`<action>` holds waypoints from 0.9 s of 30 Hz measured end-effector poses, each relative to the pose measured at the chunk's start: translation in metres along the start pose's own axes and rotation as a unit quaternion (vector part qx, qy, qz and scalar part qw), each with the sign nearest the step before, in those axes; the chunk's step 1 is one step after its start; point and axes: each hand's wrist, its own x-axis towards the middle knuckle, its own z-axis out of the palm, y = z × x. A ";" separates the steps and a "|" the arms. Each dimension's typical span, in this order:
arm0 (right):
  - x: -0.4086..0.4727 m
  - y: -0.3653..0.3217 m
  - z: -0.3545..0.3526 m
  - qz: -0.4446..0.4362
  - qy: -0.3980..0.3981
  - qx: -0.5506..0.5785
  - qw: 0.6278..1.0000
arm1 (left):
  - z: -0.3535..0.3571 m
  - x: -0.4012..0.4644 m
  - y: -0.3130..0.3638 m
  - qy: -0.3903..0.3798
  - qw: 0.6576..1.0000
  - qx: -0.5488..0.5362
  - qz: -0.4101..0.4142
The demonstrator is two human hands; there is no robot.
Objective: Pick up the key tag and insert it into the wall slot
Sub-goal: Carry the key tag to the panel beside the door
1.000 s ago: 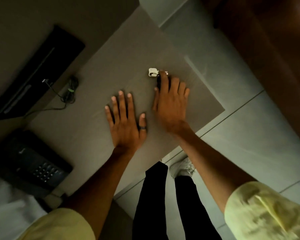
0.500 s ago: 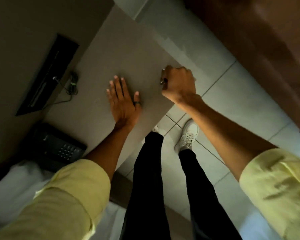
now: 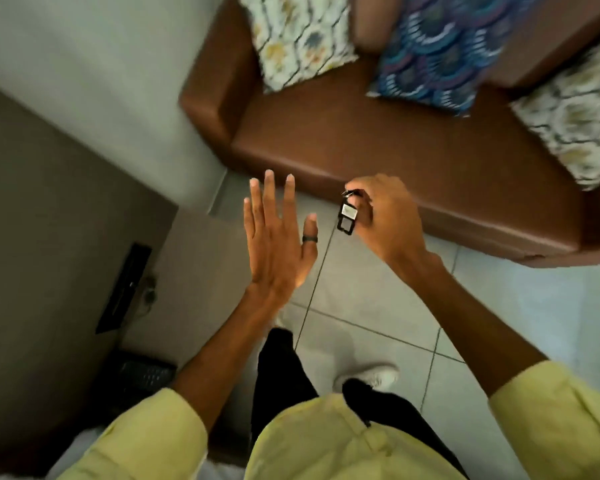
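Note:
My right hand [image 3: 385, 216] is shut on the key tag [image 3: 347, 216], a small black frame with a pale label and a metal ring at its top. The tag hangs from my fingers in the air above the floor, in front of the sofa. My left hand [image 3: 278, 244] is lifted off the table, flat and open, fingers spread, a dark ring on the thumb. It floats just left of the tag without touching it. No wall slot is visible in this view.
A brown sofa [image 3: 378, 143] with patterned cushions [image 3: 298, 36] fills the upper right. The grey table [image 3: 194, 258] lies at the left with a black phone [image 3: 142, 375] and a dark flat panel [image 3: 123, 289]. Light floor tiles [image 3: 378, 306] lie below; my legs and white shoe show.
My right hand closed on the key tag and lifted it off the table. My left hand rose from the tabletop. The view swung right, away from the table toward the sofa.

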 end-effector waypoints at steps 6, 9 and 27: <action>-0.008 0.058 0.170 -0.050 -0.083 0.021 0.995 | 0.137 -0.043 -0.092 -0.023 0.999 -0.004 -0.025; -0.024 0.088 0.217 -0.028 -0.116 0.030 0.992 | 0.183 -0.080 -0.114 -0.037 0.997 0.004 -0.061; -0.051 0.105 0.203 0.033 -0.163 0.112 0.980 | 0.187 -0.118 -0.104 -0.113 0.993 0.007 -0.019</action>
